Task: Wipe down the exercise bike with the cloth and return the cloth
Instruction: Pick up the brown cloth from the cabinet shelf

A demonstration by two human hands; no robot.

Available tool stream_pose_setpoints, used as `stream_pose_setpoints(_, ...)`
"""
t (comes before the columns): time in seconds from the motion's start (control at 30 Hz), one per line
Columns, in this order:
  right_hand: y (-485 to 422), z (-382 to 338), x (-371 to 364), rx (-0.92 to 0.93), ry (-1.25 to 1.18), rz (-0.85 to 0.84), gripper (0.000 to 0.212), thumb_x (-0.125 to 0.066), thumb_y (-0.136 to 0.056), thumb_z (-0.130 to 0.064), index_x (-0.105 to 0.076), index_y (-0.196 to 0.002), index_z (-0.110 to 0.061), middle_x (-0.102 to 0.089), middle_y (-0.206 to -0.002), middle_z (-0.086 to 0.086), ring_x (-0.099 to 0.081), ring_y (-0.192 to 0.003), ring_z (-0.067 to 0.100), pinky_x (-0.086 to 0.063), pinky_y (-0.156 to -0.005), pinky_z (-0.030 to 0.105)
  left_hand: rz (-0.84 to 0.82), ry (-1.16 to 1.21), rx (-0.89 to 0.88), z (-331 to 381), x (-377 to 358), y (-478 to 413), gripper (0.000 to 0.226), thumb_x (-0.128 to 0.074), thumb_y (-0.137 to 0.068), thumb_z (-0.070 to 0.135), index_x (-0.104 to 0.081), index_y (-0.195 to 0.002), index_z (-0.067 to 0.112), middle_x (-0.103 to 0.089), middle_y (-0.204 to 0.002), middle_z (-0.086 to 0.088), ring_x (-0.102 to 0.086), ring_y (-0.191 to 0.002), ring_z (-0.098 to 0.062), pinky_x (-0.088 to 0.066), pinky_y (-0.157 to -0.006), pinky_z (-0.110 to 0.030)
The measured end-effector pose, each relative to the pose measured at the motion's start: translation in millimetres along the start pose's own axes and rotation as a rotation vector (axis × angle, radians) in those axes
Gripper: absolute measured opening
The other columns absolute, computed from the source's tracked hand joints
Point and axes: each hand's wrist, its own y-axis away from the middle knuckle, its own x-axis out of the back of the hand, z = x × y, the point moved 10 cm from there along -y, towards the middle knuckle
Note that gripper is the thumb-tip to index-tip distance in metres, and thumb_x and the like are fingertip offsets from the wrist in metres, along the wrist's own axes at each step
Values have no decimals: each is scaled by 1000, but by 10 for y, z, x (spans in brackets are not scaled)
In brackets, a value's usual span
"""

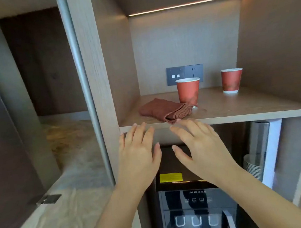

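On shelf [220, 109]: folded cloth [164, 110], likely soft, light; grasp near rolled edge. Left hand [137, 156] and right hand [200, 145] spread, empty.

— Light source?
— A warm LED strip [186, 4] glowing along the top of the niche above my hands; the rest is soft and even.
— Shadows?
— The doorway at far left is dim.
— Picture quality?
— Slightly soft throughout (wide-angle bends the cabinet edges), with reflections on the glossy water dispenser [198, 211].
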Motion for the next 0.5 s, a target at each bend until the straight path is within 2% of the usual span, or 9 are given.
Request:
stream_pose_setpoints(0.13,-95,101,97,20,34,62,48,-39,-83,-40,-61,-118,-15,-61,-119,10,-56,-112,31,-47,-92,49,34,29,-21,-35,-60,-153,48,-36,-82,33,-64,-113,8,-64,-116,-12,-56,-112,-32,-37,-95,-53)
stream_pose_setpoints(0.27,-290,165,102,45,32,111,49,-39,-81,-40,-62,-116,-15,-62,-119,9,-57,-111,30,-45,-93,49,59,62,-35,-63,-148,-250,49,-36,-83,34,-62,-116,10,-62,-120,-9,-54,-116,-29,-23,-99,-47)
stream_pose_setpoints(0.4,-490,175,-70,70,38,115,49,-39,-80,-41,-63,-115,-16,-63,-118,9,-58,-110,31,-44,-92,51,79,45,-54,-81,-203,-315,41,-47,-82,31,-63,-114,11,-63,-117,-8,-56,-114,-28,-24,-98,-47)
stream_pose_setpoints(0.5,-620,218,-181,88,64,106,48,-40,-80,-42,-64,-114,-17,-64,-116,8,-59,-109,30,-45,-91,50,59,6,-72,-120,-239,-352,44,-40,-83,33,-64,-114,12,-64,-116,-8,-56,-113,-27,-24,-98,-47)
